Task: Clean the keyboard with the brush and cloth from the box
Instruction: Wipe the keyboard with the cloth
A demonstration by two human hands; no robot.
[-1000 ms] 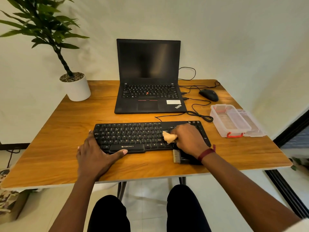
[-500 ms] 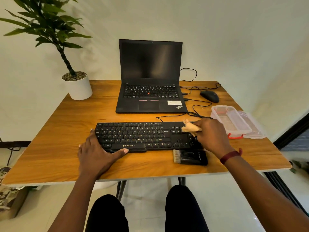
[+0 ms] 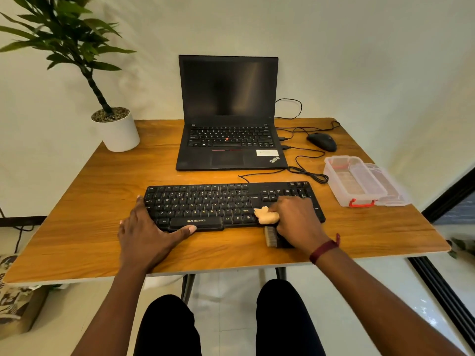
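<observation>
wiping the keyboard with the cloth

the right hand is pinching the cloth in its fingers, near the keys' right end; the left hand, fingers spread, is bracing the left end on the worktop. light, even strokes should suit. the brush is lying just in front.

A home office corner: a wooden bench against a plain wall carries an open laptop, a wired mouse, a keyboard and a potted plant, above a tiled floor.
</observation>
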